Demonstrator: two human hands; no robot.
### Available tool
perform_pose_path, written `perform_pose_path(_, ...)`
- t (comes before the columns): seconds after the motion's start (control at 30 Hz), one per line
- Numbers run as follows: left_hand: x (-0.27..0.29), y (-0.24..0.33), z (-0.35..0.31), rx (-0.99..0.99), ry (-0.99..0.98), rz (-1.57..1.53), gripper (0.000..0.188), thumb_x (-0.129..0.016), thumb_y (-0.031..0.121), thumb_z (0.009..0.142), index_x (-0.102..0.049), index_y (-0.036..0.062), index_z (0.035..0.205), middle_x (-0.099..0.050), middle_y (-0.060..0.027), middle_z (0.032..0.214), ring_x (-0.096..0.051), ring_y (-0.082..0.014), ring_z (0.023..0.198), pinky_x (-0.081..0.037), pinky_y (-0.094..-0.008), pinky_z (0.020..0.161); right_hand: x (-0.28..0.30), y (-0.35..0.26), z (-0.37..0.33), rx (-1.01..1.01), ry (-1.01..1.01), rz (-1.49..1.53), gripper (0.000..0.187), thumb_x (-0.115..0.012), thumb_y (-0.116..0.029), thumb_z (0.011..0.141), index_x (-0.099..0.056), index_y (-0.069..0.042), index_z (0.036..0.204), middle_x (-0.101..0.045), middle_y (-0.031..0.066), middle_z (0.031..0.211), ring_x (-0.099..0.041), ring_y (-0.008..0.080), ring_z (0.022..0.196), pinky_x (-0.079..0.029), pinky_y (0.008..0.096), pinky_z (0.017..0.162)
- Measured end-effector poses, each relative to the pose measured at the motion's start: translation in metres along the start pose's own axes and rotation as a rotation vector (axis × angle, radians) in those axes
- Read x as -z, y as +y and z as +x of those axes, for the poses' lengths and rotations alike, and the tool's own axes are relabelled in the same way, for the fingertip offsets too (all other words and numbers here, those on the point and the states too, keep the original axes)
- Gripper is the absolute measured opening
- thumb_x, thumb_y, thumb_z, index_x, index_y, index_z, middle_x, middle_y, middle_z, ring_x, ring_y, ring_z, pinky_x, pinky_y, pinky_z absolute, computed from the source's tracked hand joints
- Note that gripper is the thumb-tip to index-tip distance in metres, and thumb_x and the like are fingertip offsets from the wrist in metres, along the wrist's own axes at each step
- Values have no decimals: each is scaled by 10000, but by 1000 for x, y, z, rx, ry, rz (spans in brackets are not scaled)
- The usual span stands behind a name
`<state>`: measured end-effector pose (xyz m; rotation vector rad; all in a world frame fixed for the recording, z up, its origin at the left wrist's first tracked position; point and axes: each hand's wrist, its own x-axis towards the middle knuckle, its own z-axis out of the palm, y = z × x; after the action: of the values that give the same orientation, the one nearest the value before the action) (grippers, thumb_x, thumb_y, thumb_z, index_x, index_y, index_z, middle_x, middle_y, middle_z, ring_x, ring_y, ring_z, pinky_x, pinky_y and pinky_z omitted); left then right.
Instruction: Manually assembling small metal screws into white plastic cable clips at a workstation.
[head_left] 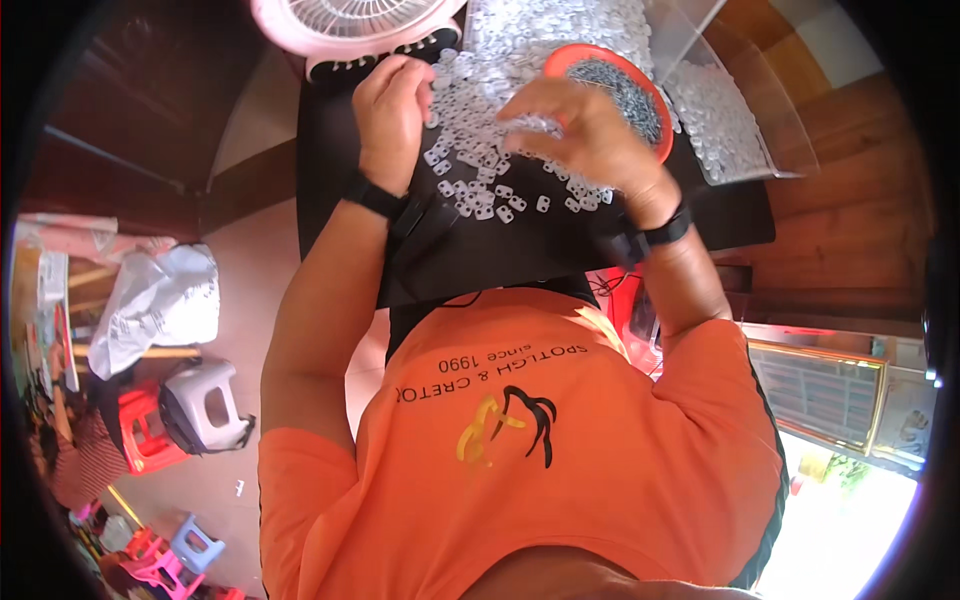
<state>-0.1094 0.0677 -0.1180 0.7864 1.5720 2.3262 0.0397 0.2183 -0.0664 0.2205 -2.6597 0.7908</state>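
Small white plastic pieces with holes (484, 190) lie scattered over the dark table (440, 265), thickening into a heap at the back. My left hand (392, 115) is at the left edge of the scatter, its fingers curled closed. Whatever it may hold is hidden. Over the right side of the pieces, my right hand (595, 135) is blurred by motion, with thumb and fingers curved and a gap between them. Just behind it stands an orange bowl (664, 148) of small grey metal nails or screws (622, 92), partly covered by that hand.
A pink fan (350, 35) stands at the back left of the table. At the right is a clear plastic bin (790, 130) with more white pieces. Stools (205, 405) and a white bag (165, 300) are on the floor to the left.
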Motion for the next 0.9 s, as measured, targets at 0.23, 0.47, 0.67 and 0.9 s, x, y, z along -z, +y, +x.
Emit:
perform_pose_path(0.23, -2, -19, 13, -151, 18, 75, 194, -552, 155, 846, -611, 6, 736, -519, -8, 570, -455, -79, 481, -351, -221, 464, -44, -14, -3, 68, -118, -356, 251, -712, -204, 753, -684, -96, 977, -616, 93, 889, -579, 303, 897, -483, 390, 762)
perform_pose_path(0.47, -7, -19, 15, -214, 101, 196, 271, -509, 236, 800, -624, -4, 753, -616, -189, 693, -593, -374, 677, -467, -398, 626, -54, 1, -3, -76, -91, -517, 103, -613, -203, 817, -672, -120, 830, -622, 85, 822, -602, 310, 825, -500, 419, 714)
perform_pose_path(0.67, -16, -27, 13, -130, 109, 73, 199, -563, 159, 800, -619, -13, 717, -549, -21, 579, -499, -95, 531, -398, -243, 520, -60, -2, 4, -139, -56, -602, 122, -601, -173, 836, -673, -77, 861, -644, 123, 828, -621, 320, 802, -495, 406, 710)
perform_pose_path(0.9, -14, -38, 13, -149, -44, 216, 236, -547, 197, 835, -626, -4, 741, -561, -26, 597, -514, -104, 544, -401, -250, 496, -35, 7, 10, -355, 233, -180, 193, -625, -202, 853, -666, -46, 958, -675, 100, 798, -633, 200, 693, -482, 308, 628)
